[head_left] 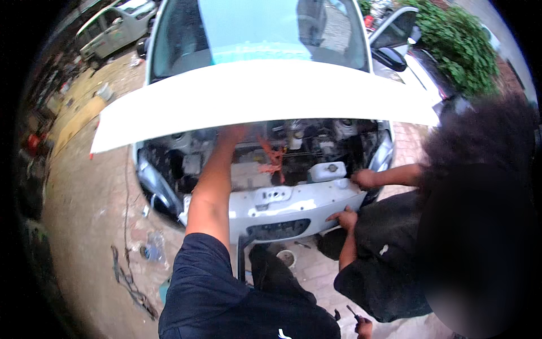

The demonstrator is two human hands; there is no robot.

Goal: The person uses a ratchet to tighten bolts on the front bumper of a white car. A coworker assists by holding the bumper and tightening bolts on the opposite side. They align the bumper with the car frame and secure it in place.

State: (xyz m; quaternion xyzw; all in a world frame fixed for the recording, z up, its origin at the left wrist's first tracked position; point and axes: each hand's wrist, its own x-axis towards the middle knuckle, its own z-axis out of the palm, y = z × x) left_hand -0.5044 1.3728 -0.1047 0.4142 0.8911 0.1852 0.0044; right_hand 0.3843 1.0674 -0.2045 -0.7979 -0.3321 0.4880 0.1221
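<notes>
Left arm raised from lower centre, dark short sleeve at shoulder, forearm bare and nearly straight, angled up and slightly right. Left hand (232, 133) up at underside edge of raised white hood (169, 113), fingers hidden against it; grip unclear. Right hand out of view.

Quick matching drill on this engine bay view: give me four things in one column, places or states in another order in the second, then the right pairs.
Things:
1. bonnet
2. left hand
3. washer fluid tank
4. small bowl

Places or states:
A. on the paving below the front bumper
B. raised, white
C. up against the underside of the bonnet
D. white, at the front of the engine bay, near a co-worker's hand

Pairs: 1-B, 2-C, 3-D, 4-A
</notes>
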